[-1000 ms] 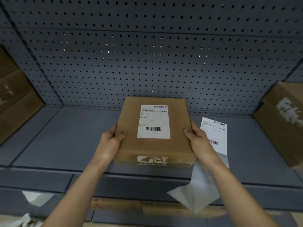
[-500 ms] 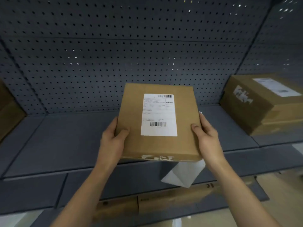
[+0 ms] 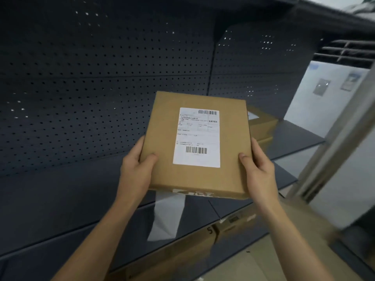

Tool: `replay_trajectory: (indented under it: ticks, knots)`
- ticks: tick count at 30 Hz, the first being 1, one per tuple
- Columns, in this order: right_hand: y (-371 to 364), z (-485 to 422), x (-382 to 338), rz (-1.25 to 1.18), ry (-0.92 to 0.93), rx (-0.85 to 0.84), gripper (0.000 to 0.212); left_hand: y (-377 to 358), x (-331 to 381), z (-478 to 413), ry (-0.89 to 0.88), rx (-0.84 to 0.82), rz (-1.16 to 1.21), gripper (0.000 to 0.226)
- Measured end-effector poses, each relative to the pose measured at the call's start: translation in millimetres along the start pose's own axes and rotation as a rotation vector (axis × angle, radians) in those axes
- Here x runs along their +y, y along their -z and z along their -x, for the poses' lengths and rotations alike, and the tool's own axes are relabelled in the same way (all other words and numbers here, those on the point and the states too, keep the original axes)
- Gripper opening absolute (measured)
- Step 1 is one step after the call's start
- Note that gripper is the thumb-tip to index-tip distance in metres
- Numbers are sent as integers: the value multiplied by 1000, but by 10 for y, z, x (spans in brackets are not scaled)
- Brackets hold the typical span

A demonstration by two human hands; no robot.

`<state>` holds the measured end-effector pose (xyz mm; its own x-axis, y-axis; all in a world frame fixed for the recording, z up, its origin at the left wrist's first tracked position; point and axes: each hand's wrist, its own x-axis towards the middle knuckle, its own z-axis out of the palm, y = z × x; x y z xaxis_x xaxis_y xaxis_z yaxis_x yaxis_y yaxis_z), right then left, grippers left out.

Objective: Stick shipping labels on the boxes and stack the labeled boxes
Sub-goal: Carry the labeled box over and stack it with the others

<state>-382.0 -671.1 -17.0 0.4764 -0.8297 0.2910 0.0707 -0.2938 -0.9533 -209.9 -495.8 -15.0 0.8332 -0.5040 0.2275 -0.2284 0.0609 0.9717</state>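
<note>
The left hand (image 3: pixel 136 171) and the right hand (image 3: pixel 258 171) hold one flat cardboard box (image 3: pixel 162 122) between them. Each thumb lies on the top face near the edge closest to the person, and the fingers (image 3: pixel 256 148) wrap round the side edges and go under, so how they lie beneath I cannot tell. Both grips look firm and even.

Between the two thumbs, on the box's top face, sits a white shipping label (image 3: pixel 197 136), flat and square to the edges, with its barcodes up. The box is carried in the air, tilted a little toward the person, clear of the shelf (image 3: pixel 60 199).

Just beyond the right fingers, partly hidden by the box, a stack (image 3: pixel 262 126) of similar cartons rests on the shelf; the top one shows a corner of its own label. Below the left fingers, a white strip of backing paper (image 3: pixel 166 216) hangs over the shelf's front edge. Behind everything stands the pegboard wall (image 3: pixel 101 78).

I judge the sticking done for this box and the stacking step in hand. The next move calls for carrying it rightward and away, over the stack, levelling it, lining its edges up with the carton beneath, lowering it label up, then drawing the fingers out from under without dragging it askew.
</note>
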Motion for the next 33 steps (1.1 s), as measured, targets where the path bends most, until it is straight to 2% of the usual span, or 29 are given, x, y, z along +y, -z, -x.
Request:
replay_trajectory:
  ticks: [9, 15, 24, 33]
  knots:
    - [1489, -494, 171, 15, 0, 105, 44, -1616, 260, 57, -32, -80, 12, 40]
    - [2127, -878, 388, 14, -19, 130, 42, -2390, 198, -14, 8, -83, -19, 41]
    - [2235, -1585, 515, 10, 6, 94, 39, -2787, 177, -531, -20, -53, -36, 41]
    - [1773, -2546, 487, 20, 9, 48, 43, -2793, 120, -1283, -15, 35, -8, 36]
